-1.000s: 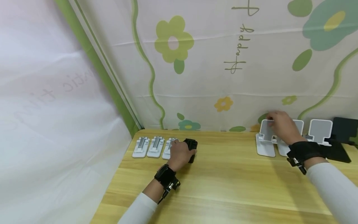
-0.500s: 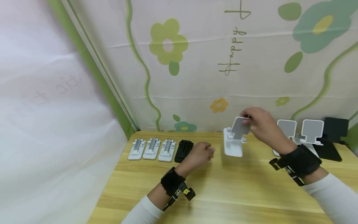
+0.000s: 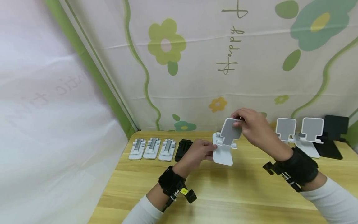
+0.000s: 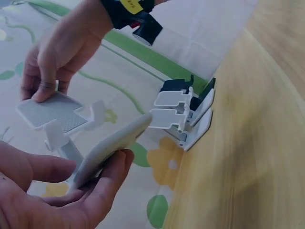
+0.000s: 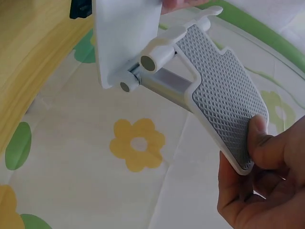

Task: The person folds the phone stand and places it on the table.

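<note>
Between both hands is a white folding phone stand (image 3: 222,154), its grey-padded back plate (image 5: 224,95) raised on a hinged arm. My right hand (image 3: 251,127) pinches the top edge of that plate, thumb on the textured grey pad in the right wrist view. My left hand (image 3: 199,152) holds the side of the stand's flat base (image 4: 112,145), thumb on one face and fingers beneath. In the left wrist view the base is tilted, away from the table.
Several folded stands lie in a row at left: white ones (image 3: 152,148) and a black one (image 3: 183,149). At right stand unfolded white stands (image 3: 312,127) and a black one (image 3: 335,128). A patterned curtain (image 3: 190,77) hangs behind the wooden table (image 3: 246,199).
My right hand has lifted a white stand from the right-hand row and brought it left. My left hand has left the folded stands and taken hold of the lifted stand's base.
</note>
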Demonstrator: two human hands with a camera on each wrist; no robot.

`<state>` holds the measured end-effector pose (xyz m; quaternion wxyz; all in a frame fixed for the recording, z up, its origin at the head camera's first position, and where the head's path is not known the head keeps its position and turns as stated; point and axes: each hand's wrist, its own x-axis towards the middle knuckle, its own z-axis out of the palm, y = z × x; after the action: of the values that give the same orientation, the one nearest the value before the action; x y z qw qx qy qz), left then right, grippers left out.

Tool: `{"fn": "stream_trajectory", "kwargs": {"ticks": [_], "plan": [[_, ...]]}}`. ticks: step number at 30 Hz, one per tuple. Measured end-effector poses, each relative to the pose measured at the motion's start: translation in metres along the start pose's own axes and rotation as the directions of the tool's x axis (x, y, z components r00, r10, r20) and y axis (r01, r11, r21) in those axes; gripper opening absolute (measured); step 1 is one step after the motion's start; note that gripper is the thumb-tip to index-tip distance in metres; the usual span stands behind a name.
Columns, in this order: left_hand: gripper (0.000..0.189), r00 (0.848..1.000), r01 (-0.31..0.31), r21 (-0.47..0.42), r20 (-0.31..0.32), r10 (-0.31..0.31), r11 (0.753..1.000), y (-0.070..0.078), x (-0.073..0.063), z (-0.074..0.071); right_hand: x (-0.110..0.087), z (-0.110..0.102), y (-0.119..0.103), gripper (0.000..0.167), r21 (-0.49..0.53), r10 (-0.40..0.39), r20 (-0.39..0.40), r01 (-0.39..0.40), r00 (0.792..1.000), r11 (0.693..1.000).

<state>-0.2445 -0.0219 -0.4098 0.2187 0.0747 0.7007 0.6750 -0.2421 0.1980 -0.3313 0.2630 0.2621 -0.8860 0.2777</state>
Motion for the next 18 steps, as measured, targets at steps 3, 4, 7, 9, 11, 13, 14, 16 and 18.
{"fn": "stream_trajectory", "kwargs": {"ticks": [3, 4, 7, 9, 11, 13, 14, 16, 18], "plan": [[0.026, 1.0, 0.006, 0.039, -0.015, -0.005, 0.999, -0.001, 0.002, 0.002, -0.001, 0.001, -0.002, 0.014, 0.021, 0.012, -0.005, -0.012, 1.0, 1.0], [0.025, 1.0, 0.003, 0.046, -0.016, -0.003, 0.999, -0.002, 0.002, 0.002, -0.001, 0.001, -0.003, 0.014, 0.034, 0.016, -0.002, -0.016, 1.0, 0.999], [0.024, 1.0, 0.002, 0.052, -0.009, -0.002, 0.999, -0.004, 0.001, 0.004, -0.003, 0.001, -0.004, 0.018, 0.09, 0.042, 0.034, -0.045, 0.999, 0.995], [0.024, 1.0, 0.006, 0.035, 0.006, -0.006, 0.999, -0.005, 0.0, 0.005, -0.004, 0.001, -0.003, 0.03, 0.158, 0.078, 0.101, -0.093, 0.992, 0.983], [0.024, 1.0, 0.006, 0.014, 0.022, -0.006, 1.0, -0.004, -0.001, 0.006, -0.005, 0.0, -0.001, 0.048, 0.259, 0.122, 0.2, -0.173, 0.972, 0.95], [0.025, 0.999, 0.01, -0.007, 0.031, -0.01, 1.0, -0.001, -0.003, 0.007, -0.006, 0.001, 0.001, 0.062, 0.348, 0.157, 0.296, -0.26, 0.942, 0.901], [0.026, 0.999, 0.012, -0.014, 0.034, -0.011, 1.0, 0.001, -0.004, 0.007, -0.006, 0.002, 0.003, 0.065, 0.38, 0.172, 0.336, -0.3, 0.926, 0.875], [0.027, 0.999, 0.01, -0.011, 0.044, -0.01, 1.0, 0.005, -0.006, 0.006, -0.006, 0.004, 0.005, 0.065, 0.422, 0.188, 0.386, -0.354, 0.903, 0.835], [0.029, 0.998, 0.007, -0.006, 0.055, -0.007, 1.0, 0.01, -0.008, 0.006, -0.005, 0.007, 0.006, 0.059, 0.434, 0.194, 0.394, -0.368, 0.898, 0.823]]}}
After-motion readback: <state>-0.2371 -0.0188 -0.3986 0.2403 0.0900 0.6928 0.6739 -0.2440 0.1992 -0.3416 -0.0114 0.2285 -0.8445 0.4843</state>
